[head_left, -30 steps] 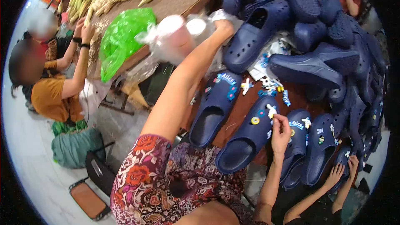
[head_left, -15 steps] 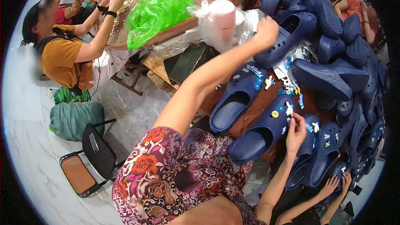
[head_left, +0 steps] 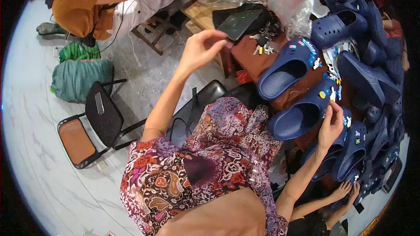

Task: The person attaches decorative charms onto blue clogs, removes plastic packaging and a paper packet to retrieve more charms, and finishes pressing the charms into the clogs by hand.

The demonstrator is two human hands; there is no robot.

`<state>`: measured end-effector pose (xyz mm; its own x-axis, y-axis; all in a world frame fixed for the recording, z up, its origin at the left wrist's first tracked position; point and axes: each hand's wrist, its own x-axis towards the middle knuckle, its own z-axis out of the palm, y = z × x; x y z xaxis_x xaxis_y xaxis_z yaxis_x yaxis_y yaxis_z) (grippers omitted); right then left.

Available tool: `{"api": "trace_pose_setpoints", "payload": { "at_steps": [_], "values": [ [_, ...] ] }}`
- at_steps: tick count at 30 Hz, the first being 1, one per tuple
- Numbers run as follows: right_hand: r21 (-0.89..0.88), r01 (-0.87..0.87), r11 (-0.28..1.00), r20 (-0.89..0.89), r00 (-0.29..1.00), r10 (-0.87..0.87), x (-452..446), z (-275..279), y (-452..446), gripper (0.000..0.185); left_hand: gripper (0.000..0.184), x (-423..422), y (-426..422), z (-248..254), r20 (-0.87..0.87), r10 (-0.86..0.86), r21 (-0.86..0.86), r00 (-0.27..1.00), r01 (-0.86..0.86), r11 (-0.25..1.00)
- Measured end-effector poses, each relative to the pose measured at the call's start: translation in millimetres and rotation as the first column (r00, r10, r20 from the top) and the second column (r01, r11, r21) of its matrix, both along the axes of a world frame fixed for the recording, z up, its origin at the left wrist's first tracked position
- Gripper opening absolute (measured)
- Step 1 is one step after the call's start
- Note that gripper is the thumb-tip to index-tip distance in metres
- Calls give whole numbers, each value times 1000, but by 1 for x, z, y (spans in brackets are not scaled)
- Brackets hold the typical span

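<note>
Charms (head_left: 322, 94) are set on the clog (head_left: 302, 112), others (head_left: 316, 64) left loose; right hand (head_left: 331, 124) narrowed, hold unclear; left hand (head_left: 201, 51) half-open.

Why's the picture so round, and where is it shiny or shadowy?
Head view: curved black edges, probably from a wide lens; head view: glare on crinkled clear plastic; head view: shadow inside the navy-blue slip-on clog by the right hand.

Bare left arm (head_left: 168, 98) stretched forward, left hand (head_left: 199, 52) in the air, thumb and fingers curved toward each other, right forearm (head_left: 299, 183) angled forward, right hand (head_left: 331, 126) with fingers bent
</note>
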<state>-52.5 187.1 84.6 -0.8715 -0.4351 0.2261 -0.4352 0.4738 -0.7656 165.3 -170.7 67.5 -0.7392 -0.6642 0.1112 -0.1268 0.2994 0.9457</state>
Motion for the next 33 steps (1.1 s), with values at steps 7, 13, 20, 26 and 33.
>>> {"api": "trace_pose_setpoints", "payload": {
  "at_steps": [7, 13, 20, 26, 33],
  "values": [
    [-4, -209, 978, -50, 977, 208, 65, 12, -28, 12, 31, 61, 10, -133, 642, -383, -28, 664, 519, 854],
    [113, -308, 945, -143, 936, 323, 103, 22, -38, 15, 49, -19, 43, -301, 823, -366, -48, 435, 694, 718],
    [188, -296, 937, 19, 954, 298, 164, 6, -39, 11, 45, -97, 25, -349, 877, -322, -28, 356, 707, 706],
    [300, -320, 899, 211, 941, 264, 194, -13, -52, 14, 45, -85, 30, -382, 871, -329, 25, 365, 636, 772],
    [309, -328, 893, 248, 934, 257, 192, -14, -72, 14, 43, -56, 41, -396, 884, -306, 57, 354, 567, 822]
  ]
}}
